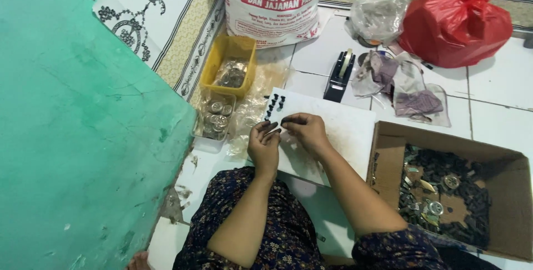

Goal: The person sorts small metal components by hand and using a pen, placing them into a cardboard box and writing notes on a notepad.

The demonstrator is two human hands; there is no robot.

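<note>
The teal wall point(72, 136) is filling the whole left side, and the tiled floor point(494, 114) is carrying everything else. Up top a big white printed sack point(275, 3) is standing, with a knotted red plastic bag point(458, 23) and a clear crumpled bag point(380, 14) just beside it. At the right an open cardboard box point(388, 164) is sitting, loaded with small dark parts and a few shiny round metal pieces. In the middle a white board point(344, 131) is lying flat on the floor, serving as the work surface in front of the seated person in dark floral clothing. Left of it a yellow plastic tray point(214, 64) and a clear container point(214, 117) are holding silvery round pieces, and a black tape dispenser point(340, 73) is standing just beyond the board's far edge. Now the hands: the left hand point(264, 148) is curling at the board's near left edge, fingers point(261, 128) pressed together around a small dark piece point(273, 131), while the right hand point(308, 131) is resting on the board, fingers pinching another tiny dark piece point(287, 120). The row of small black parts point(273, 105) is lying just beyond both sets of fingertips, its line running away from the person, nearly midway, a touch nearer the left hand.
</note>
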